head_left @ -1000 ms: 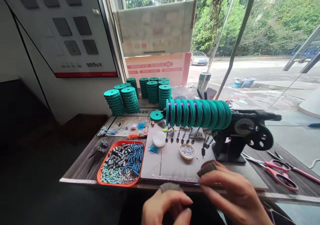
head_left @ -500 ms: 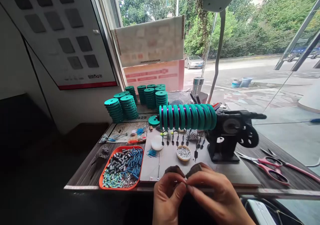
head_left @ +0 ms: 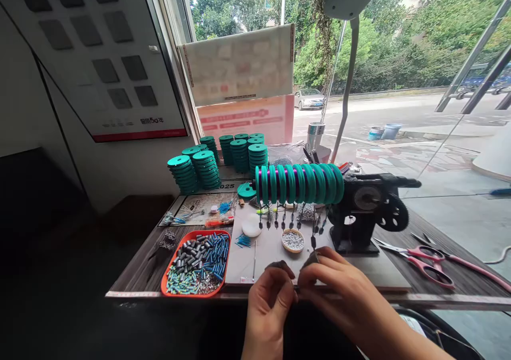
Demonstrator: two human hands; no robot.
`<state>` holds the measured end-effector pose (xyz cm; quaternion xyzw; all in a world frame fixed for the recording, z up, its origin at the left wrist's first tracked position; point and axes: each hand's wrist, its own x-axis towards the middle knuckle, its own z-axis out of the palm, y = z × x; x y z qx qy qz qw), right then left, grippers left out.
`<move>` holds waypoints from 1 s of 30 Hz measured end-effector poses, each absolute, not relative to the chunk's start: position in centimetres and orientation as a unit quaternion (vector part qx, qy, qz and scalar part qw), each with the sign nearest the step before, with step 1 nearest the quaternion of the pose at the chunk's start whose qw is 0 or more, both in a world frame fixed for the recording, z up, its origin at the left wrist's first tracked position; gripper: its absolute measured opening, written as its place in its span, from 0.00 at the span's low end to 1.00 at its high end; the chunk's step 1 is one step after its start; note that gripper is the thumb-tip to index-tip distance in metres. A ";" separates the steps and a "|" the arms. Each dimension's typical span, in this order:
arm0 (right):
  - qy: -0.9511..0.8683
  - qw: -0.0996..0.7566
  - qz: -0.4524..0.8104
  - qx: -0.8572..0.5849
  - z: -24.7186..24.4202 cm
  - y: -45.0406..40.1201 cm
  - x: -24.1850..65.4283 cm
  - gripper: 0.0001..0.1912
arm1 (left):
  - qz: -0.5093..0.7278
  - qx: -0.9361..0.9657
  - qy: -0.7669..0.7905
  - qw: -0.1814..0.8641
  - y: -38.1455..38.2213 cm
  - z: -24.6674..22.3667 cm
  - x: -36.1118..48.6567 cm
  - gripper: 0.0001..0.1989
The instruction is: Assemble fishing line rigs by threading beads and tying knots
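Observation:
My left hand (head_left: 266, 304) is at the table's front edge with thumb and index fingertip pressed together. Whatever it pinches is too small to make out. Just to its right, my right hand (head_left: 337, 283) has its fingers curled and closed, their tips partly hidden; I cannot tell what they hold. Both hands wear dark finger covers. Beyond them stands a yellow-rimmed bowl (head_left: 293, 241) of small whitish beads. Above it, a row of green spools (head_left: 299, 184) sits on a black winding machine (head_left: 361, 205), with dark threads and small dark pieces (head_left: 313, 241) hanging down.
An orange-red tray (head_left: 163, 280) of dark cylinders, blue springs and small parts lies left. A thin metal rod (head_left: 255, 261) and a white dish (head_left: 251, 226) lie on the board. Pink-handled scissors (head_left: 431, 264) rest right. Stacked green spools (head_left: 206, 171) stand behind.
The fingertips of my two hands, touching earlier, have drawn slightly apart. My right hand has lifted a little and its forearm swung further to the right.

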<state>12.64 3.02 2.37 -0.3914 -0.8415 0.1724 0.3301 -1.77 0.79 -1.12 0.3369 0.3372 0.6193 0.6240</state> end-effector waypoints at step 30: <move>-0.853 0.288 0.233 -0.368 3.9 3.7 12.8 0.09 | 0.545 0.317 0.289 0.721 0.7 -0.8 -2.3 0.19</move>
